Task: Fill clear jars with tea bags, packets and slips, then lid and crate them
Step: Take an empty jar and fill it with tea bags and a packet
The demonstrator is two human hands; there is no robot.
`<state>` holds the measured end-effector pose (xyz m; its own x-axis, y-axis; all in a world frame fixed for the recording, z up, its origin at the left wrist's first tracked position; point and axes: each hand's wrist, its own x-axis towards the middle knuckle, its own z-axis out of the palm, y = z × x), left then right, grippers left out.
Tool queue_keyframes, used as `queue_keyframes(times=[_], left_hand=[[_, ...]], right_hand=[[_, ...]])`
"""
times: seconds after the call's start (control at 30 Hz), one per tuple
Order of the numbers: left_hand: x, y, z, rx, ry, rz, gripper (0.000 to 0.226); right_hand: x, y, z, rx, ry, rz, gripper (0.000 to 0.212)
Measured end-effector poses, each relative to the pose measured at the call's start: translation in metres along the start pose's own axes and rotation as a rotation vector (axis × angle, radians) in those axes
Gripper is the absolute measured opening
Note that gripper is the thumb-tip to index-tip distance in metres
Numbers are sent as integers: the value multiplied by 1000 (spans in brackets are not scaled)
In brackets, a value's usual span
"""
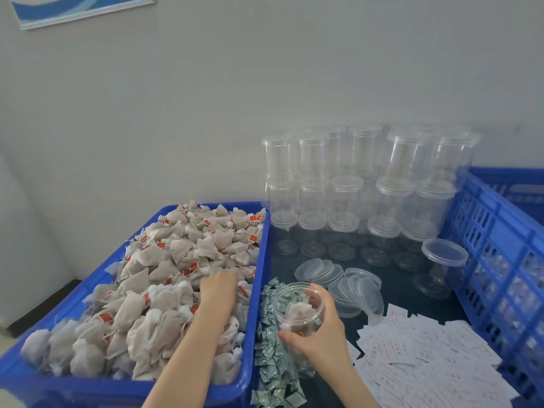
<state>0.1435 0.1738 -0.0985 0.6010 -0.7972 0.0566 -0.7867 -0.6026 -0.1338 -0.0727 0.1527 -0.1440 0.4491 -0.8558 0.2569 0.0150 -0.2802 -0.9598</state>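
Both forearms come in from about 6 o'clock. Right hand (319,331) has its grip curled round an open clear jar (298,307), fingers over the far side, thumb on the near side, jar tilted so the mouth faces roughly 10 o'clock. You can see a few tea bags already sitting inside it.

Left hand (218,288) is down in the blue bin (259,260) at 9 o'clock, knuckles up, fingers buried in the heap of tea bags (153,278). Honestly can't tell whether that grip has pinched one or is just resting on the pile, since the fingertips are hidden.

Right under the jar is a strip of green-and-white packets (272,363) running toward 6 o'clock, just beside the bin wall. White slips (418,357) with red print are spread at 4 o'clock on the dark counter (403,290).

Loose clear lids (319,270) are piled at around 1 o'clock of the jar, and behind them, toward 12, stacks of empty lidded jars (362,184) stand against the wall. Blue slotted crate (497,248) sits at 3 o'clock.
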Motion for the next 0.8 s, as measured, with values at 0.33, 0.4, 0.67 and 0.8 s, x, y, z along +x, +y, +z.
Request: queue_keyframes(times=[0.33,0.4,0.67,0.8], left_hand=[[-9,1,-14,-356,440,-111,44],[-10,0,-18,-425,539,-128,38],[-5,-12,-16,-889,417,-204,21],[-3,-15,-23,-1079,489,-280,27]], right_hand=[[2,1,0,6,-7,24,87],[1,1,0,1,-10,28,87],[0,2,2,7,-28,39,87],[-1,3,1,-9,-37,49,89]])
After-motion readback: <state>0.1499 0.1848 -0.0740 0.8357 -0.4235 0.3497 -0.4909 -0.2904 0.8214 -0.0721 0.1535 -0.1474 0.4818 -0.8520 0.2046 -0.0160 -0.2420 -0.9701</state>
